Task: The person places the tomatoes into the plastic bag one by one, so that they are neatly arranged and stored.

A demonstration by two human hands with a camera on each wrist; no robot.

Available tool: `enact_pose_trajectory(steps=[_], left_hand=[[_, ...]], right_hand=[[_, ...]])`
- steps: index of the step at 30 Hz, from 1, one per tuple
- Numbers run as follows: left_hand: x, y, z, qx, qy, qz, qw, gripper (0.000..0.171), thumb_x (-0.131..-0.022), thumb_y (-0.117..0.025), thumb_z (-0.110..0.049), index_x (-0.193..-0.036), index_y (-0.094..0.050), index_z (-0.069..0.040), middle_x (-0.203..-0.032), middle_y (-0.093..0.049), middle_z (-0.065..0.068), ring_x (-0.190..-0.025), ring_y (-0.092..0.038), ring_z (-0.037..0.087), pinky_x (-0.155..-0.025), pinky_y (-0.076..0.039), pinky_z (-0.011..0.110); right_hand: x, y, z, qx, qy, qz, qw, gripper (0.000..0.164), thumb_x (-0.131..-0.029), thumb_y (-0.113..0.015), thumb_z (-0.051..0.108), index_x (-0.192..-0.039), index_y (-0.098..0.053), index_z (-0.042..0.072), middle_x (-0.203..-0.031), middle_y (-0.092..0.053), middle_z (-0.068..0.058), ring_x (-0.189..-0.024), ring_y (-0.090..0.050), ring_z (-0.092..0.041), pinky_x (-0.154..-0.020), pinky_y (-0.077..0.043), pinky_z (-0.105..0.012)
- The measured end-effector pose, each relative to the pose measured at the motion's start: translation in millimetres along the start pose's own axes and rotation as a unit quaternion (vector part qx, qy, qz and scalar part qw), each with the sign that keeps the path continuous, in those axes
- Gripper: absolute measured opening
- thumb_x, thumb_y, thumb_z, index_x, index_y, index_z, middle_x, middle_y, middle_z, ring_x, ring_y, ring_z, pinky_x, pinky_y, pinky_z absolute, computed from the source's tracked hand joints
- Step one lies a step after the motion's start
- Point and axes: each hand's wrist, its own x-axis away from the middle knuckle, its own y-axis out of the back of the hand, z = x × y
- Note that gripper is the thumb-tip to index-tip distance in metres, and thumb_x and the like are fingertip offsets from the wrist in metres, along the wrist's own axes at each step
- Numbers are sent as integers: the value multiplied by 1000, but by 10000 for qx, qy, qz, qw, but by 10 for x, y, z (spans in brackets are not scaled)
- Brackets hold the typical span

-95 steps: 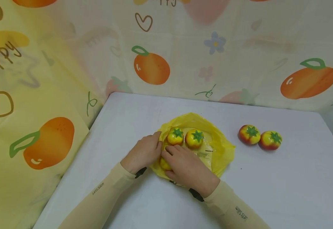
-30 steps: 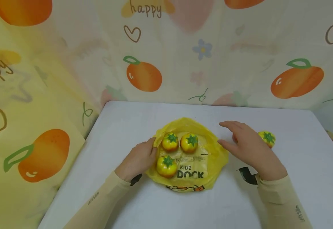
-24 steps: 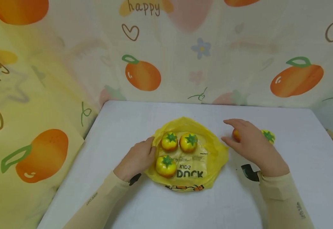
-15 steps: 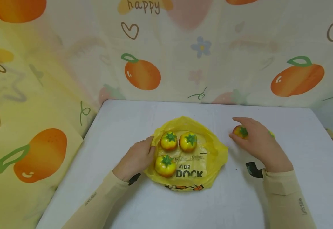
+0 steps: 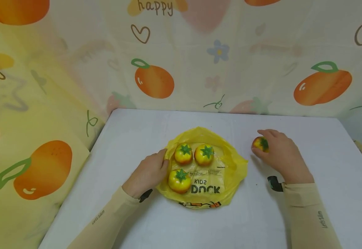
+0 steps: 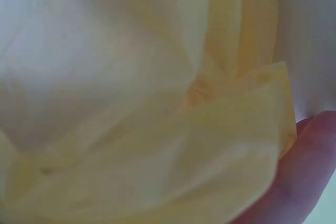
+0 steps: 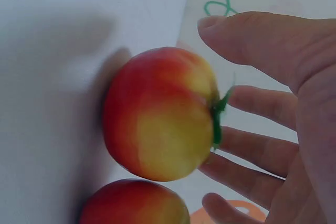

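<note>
My left hand (image 5: 146, 173) grips the left rim of a yellow plastic bag (image 5: 238, 164) that lies spread open on the table. In the left wrist view the bag's film (image 6: 157, 150) fills most of the picture, with a finger at its edge. Three toy tomatoes, yellow-red with green star-shaped leaves, sit inside: a back left one (image 5: 183, 154), a back right one (image 5: 204, 155) and a front one (image 5: 179, 181). My right hand (image 5: 282, 154) reaches over another toy tomato (image 7: 163, 114). Its thumb and fingers are spread beside that tomato's leafy end, the thumb apart from it.
Below it in the right wrist view is a second loose toy tomato (image 7: 134, 203), hidden under my hand in the head view. The white table (image 5: 230, 224) ends at a printed fruit curtain (image 5: 184, 69) behind and on the left.
My right hand has left the bag and moved right to the loose tomatoes, now covering one. The front tomato in the bag is uncovered. My left hand stays on the bag's rim.
</note>
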Motion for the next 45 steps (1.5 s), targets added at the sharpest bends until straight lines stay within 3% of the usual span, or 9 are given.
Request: enact_pose_trajectory(steps=[8,19,23,27,35,41,45], left_hand=[[9,1,0,-16,21,-21,10000,55,-113,-45,-23,-160,-44,5,-146,-66,27,-125,-69,37,-110,-55,56],[8,4,-4,19,10,28,10000,55,-113,-45,-23,-161,-44,4,-146,-66,25,-120,-69,34,-108,-57,54],[4,5,-6,4,-25,25,10000,55,-113,-45,-23,-161,-44,5,-148,-65,26,-129,-68,37,-112,-55,56],[6,5,-8,-12,-22,31,10000,55,-113,-45,-23,-160,-44,6,-148,-65,27,-131,-67,39,-112,-54,57],[6,0,-24,-19,-16,18,10000,55,-113,-46,-23,-160,-44,6,-147,-65,27,-125,-69,37,-110,-55,56],[11,-3,-21,-56,-9,8,10000,55,-113,-46,-23,-160,-44,6,-147,-65,27,-125,-69,37,-110,-56,56],[15,-1,-20,-50,-3,17,10000,55,-113,-45,-23,-160,-44,6,-147,-65,28,-127,-69,38,-111,-55,56]], right_hand=[[-40,-111,-33,258,-48,-40,9996,70,-96,-82,38,-150,-57,3,-147,-58,-33,-129,-56,-57,-114,-37,-77],[-37,-134,-14,246,-436,331,9982,74,-95,-83,37,-154,-53,5,-149,-54,-35,-134,-50,-57,-119,-19,-82],[-46,-147,8,301,-470,356,9978,74,-95,-84,35,-155,-51,6,-150,-55,-35,-136,-49,-56,-120,-16,-83],[-51,-169,32,379,-444,354,9977,75,-95,-84,35,-156,-51,7,-151,-54,-34,-137,-49,-56,-121,-17,-82],[-32,-144,57,411,-315,281,9983,73,-95,-83,35,-154,-52,4,-147,-58,-33,-130,-54,-54,-116,-32,-77],[-29,-105,79,342,-246,285,9987,72,-96,-83,35,-154,-53,5,-145,-58,-34,-129,-54,-54,-115,-32,-77],[-14,-48,122,286,-119,50,9995,69,-96,-81,35,-152,-55,6,-143,-60,-33,-127,-55,-54,-113,-31,-77]])
